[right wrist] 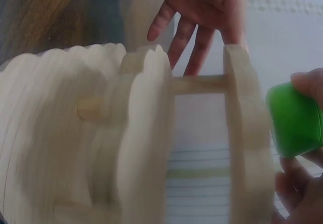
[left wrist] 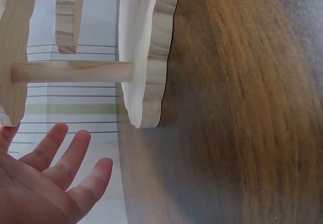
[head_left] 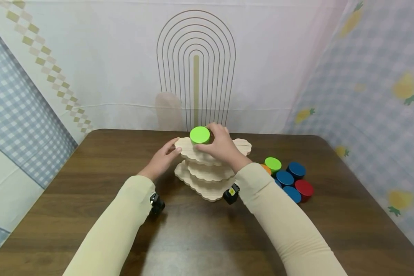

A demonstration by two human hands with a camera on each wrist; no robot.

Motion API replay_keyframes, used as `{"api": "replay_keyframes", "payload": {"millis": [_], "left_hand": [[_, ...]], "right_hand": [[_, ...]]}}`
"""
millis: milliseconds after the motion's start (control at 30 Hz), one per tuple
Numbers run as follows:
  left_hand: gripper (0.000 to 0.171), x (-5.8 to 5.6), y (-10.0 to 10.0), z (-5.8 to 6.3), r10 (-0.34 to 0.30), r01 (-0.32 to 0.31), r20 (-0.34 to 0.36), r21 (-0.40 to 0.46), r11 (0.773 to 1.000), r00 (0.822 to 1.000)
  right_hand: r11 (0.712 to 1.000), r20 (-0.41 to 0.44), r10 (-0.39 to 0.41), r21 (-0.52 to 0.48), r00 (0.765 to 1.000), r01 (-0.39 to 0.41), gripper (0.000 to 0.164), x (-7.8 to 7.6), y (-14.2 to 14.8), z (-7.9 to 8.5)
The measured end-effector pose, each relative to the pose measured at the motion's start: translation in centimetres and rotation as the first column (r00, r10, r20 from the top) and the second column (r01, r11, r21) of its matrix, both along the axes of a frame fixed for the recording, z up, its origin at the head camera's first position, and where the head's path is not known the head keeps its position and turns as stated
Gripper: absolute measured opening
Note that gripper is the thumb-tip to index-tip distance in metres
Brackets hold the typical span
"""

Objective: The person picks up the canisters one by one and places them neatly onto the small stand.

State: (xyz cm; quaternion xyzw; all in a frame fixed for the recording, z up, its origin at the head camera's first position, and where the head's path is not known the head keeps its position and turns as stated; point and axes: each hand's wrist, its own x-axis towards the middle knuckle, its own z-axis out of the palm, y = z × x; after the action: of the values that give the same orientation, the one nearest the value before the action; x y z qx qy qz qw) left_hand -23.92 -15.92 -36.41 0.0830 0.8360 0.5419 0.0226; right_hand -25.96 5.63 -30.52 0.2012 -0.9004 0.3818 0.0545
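Note:
A pale wooden three-tier stand (head_left: 207, 185) with wavy-edged boards stands near the table's far edge. Round dowels (left wrist: 75, 71) join its boards. My right hand (head_left: 222, 145) pinches a lime-green cylinder block (head_left: 199, 135) between thumb and fingers at the top board (head_left: 189, 148). In the right wrist view the green block (right wrist: 292, 119) is beside that board's upper face; whether they touch is unclear. My left hand (head_left: 160, 160) touches the top board's left end. Its other fingers (left wrist: 75, 156) are spread below the board, holding nothing.
Right of the stand, several cylinder blocks cluster on the brown table (head_left: 124, 214): a red one (head_left: 304, 188), a green one (head_left: 273, 164), blue ones (head_left: 285, 178) and an orange one (head_left: 266, 168) partly hidden by my right sleeve. Patterned cloth hangs behind and at both sides.

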Motion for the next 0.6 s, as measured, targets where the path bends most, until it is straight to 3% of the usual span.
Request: {"api": "replay_keyframes", "payload": {"millis": [600], "left_hand": [[0.055, 0.0, 0.2, -0.1, -0.022, 0.023, -0.013, 0.025, 0.999, 1.000]], "right_hand": [[0.998, 0.030, -0.001, 0.059, 1.000, -0.001, 0.059, -0.5, -2.1, -0.4]]}}
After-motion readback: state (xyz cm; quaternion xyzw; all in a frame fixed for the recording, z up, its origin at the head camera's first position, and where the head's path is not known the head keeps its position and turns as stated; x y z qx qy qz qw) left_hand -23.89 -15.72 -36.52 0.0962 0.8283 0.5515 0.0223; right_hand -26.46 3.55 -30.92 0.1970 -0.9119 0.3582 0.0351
